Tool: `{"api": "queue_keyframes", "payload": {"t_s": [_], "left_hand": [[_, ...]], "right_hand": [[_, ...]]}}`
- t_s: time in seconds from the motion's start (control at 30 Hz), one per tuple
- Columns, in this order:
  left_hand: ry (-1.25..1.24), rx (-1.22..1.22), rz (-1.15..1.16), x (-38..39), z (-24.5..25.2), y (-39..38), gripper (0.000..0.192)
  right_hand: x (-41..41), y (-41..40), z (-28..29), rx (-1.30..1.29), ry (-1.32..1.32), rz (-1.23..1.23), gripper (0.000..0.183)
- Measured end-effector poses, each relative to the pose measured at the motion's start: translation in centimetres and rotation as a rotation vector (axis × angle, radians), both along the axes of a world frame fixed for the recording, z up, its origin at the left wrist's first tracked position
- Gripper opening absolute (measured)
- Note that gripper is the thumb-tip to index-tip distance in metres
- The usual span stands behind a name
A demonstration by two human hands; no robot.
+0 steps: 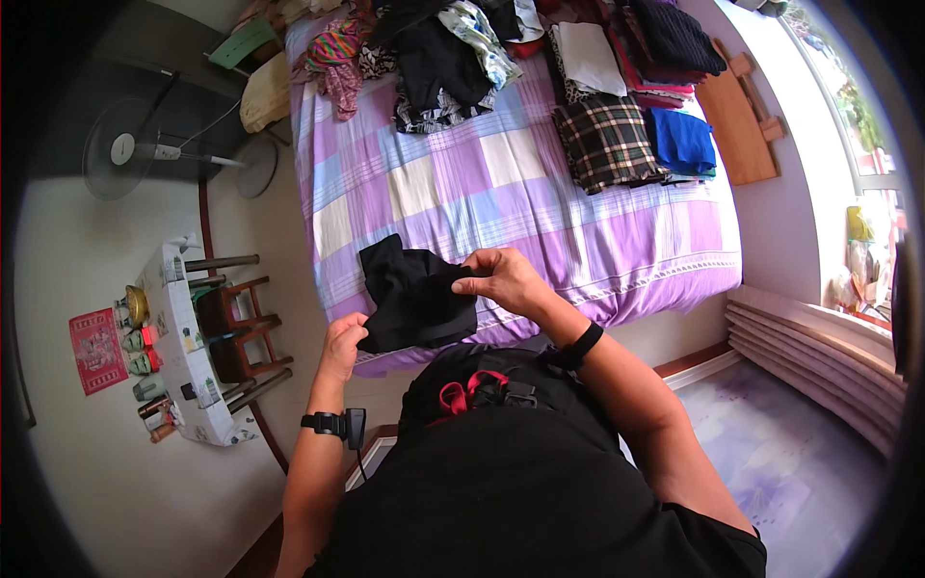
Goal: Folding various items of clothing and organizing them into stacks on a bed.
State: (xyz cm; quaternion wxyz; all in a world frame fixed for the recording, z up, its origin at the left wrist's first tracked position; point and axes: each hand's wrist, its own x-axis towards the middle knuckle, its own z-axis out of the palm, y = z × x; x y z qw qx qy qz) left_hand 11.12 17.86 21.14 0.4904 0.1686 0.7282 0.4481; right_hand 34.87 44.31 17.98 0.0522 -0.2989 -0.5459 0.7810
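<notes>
A black cloth garment (423, 300) is stretched between my two hands over the near edge of the bed; its exact kind is not plain. My left hand (343, 345) pinches its lower left corner. With thumb and fingers, my right hand (506, 282) grips the upper right side. Part of the garment is bunched and stands up at its far left. Beneath it lies a purple, blue and cream checked bedspread (426, 195).
Folded clothes lie at the bed's far right: a plaid garment (607, 141), a blue one (681, 141), a white one (589, 58). Loose clothes, including a black garment (441, 65), heap at the far end. A standing fan (123, 149) and a cloth-covered table (177, 339) are leftward.
</notes>
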Motion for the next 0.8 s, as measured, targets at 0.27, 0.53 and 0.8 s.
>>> {"api": "queue_keyframes", "payload": {"t_s": [0.27, 0.53, 0.8], "left_hand": [[0.002, -0.042, 0.005, -0.4, -0.5, -0.5, 0.017], [0.159, -0.045, -0.04, -0.9, -2.4, -1.6, 0.02], [0.159, -0.055, -0.057, -0.8, -7.3, -2.9, 0.023]], "right_hand": [[0.9, 0.5, -1.7, 0.078, -0.029, 0.035, 0.025], [1.7, 0.3, -1.8, 0.124, -0.044, -0.001, 0.024], [1.1, 0.4, 0.8, 0.155, -0.134, 0.138, 0.021]]}}
